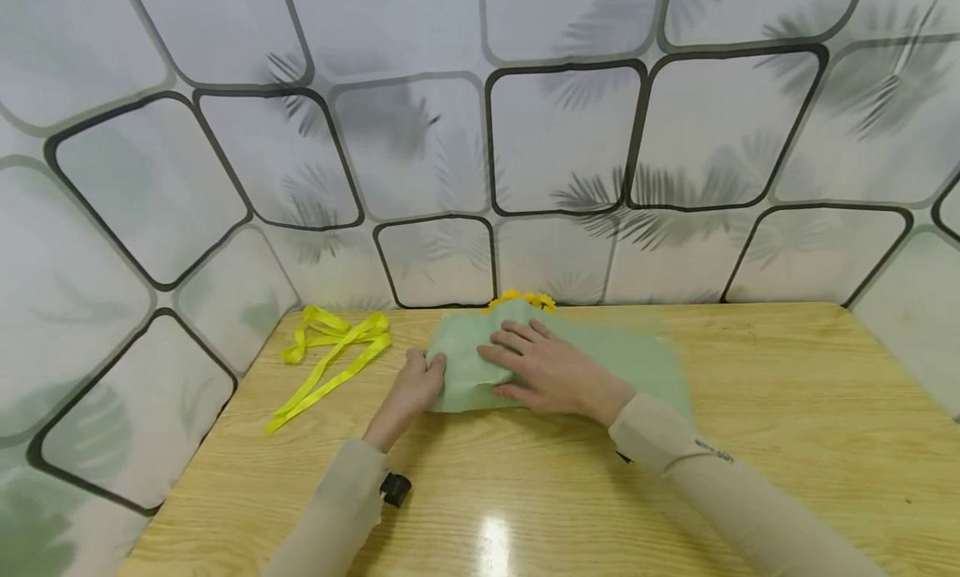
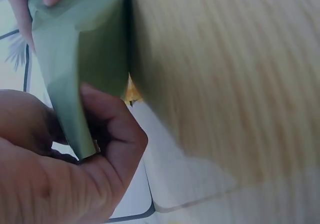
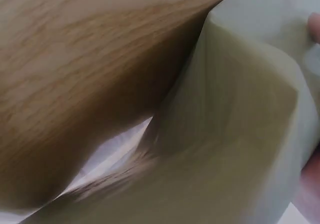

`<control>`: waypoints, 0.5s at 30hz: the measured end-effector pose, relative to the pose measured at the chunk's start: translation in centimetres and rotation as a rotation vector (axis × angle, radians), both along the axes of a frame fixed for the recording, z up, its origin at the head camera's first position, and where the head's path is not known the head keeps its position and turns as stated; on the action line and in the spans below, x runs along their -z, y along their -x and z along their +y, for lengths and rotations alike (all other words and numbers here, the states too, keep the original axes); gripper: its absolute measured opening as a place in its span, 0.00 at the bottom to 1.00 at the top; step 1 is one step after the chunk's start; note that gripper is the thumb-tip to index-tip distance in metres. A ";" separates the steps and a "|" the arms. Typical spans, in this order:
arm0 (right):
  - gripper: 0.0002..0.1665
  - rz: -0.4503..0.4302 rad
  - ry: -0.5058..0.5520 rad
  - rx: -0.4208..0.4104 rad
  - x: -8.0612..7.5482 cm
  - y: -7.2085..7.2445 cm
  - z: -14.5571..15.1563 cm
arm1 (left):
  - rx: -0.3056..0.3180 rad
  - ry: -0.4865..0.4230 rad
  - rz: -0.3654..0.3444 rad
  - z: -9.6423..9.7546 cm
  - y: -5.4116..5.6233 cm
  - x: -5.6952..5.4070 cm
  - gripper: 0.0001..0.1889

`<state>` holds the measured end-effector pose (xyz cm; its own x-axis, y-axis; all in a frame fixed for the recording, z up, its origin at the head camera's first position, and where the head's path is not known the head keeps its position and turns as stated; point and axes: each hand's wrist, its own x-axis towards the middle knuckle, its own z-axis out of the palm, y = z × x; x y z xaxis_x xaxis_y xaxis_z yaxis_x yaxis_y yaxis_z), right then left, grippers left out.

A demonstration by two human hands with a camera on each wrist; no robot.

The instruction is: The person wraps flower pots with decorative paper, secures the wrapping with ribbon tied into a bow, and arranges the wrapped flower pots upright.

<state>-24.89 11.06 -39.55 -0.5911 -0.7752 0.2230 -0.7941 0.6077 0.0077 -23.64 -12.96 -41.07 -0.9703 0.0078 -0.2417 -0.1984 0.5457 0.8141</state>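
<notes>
A sheet of pale green wrapping paper lies across the back middle of the table, part of it folded over. My left hand pinches the paper's left edge between thumb and fingers. In the left wrist view, curled fingers of that hand hold the edge of the green paper. My right hand rests on top of the sheet with its fingers spread. Yellow flowers peek out behind the paper's far edge; the rest of them is hidden. In the right wrist view the paper bulges up off the table.
A loosely looped yellow ribbon lies at the back left of the wooden table. Behind and to the left stand a wall or curtain patterned with leaves and rounded squares.
</notes>
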 end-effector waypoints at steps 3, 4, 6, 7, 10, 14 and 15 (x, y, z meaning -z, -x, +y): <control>0.33 0.020 0.001 -0.001 0.4 0.1 0.0 | 0.004 0.043 0.007 0.0 0.1 0.3 0.23; 0.33 0.026 0.004 -0.001 0.5 0.1 0.0 | 0.002 0.059 0.015 0.1 0.1 0.3 0.23; 0.32 0.036 0.013 -0.003 0.7 0.2 0.0 | 0.000 0.081 0.042 0.1 0.2 0.3 0.22; 0.32 0.042 0.016 -0.003 0.7 0.2 -0.1 | -0.001 0.089 0.053 0.2 0.2 0.3 0.22; 0.31 0.062 0.016 -0.008 0.8 0.3 -0.1 | 0.004 0.106 0.090 0.3 0.2 0.3 0.21; 0.31 0.069 0.017 -0.020 0.9 0.4 0.0 | 0.006 0.086 0.117 0.4 0.1 0.3 0.21; 0.31 0.071 0.016 -0.022 0.9 0.5 0.0 | 0.000 0.075 0.122 0.4 0.1 0.3 0.21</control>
